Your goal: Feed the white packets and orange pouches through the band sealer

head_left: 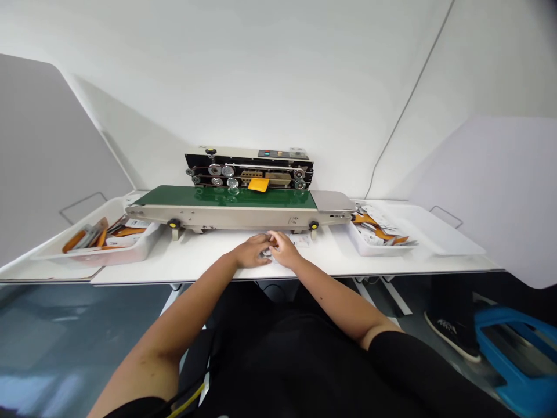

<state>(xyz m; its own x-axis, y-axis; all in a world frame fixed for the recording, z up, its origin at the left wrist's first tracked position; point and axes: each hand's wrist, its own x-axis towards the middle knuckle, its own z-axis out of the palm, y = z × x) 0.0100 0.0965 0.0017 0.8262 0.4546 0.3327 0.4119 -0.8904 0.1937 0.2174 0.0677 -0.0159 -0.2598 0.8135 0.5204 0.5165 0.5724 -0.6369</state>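
Note:
My left hand [253, 251] and my right hand [284, 249] meet over the white table just in front of the sealing machine. Both are closed around a small whitish packet [267, 253], mostly covered by the fingers. My right fingertips touch the fingers of my left hand. Right behind them, a flat white printed packet [300, 240] lies on the tabletop. The band sealer [248, 168] stands beyond, with a green conveyor belt [183, 196] along its front. At its rollers sits a flat yellow-orange piece [259, 184].
On the left is a white bin [141, 251] with orange and white packets; another bin [369, 249] with similar packets stands right. A white tray [456, 241] lies farther right. Below are a person's shoe [452, 334] and a blue stool-like object [500, 316]. Pale panels flank the table.

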